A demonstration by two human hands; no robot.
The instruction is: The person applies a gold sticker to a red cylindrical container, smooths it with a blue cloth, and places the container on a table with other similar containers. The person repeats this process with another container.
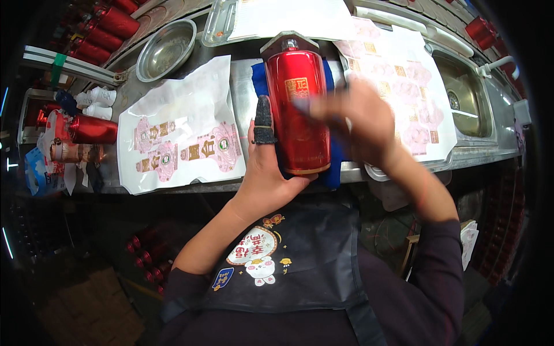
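Observation:
A glossy red bottle (298,142) with gold characters on its front lies on a blue cloth (260,81), its neck pointing away from me. My left hand (270,173) grips the lower left side and base of the bottle. One finger of that hand wears a dark fabric finger cover (263,123) with a band around it. Over the bottle's right side is my right hand (368,116), blurred by motion, with a purplish tip at the bottle's front. Whether that tip is a finger cover or a held tool is unclear. A grey angular holder (311,44) stands behind the neck.
Decal sheets lie to the left (194,99) and right (402,52) on the metal worktable. A metal bowl (166,52) and clear tray (218,24) stand farther back. At right is a sink (469,99); small white bottles (101,97) and another red bottle (93,129) crowd the left.

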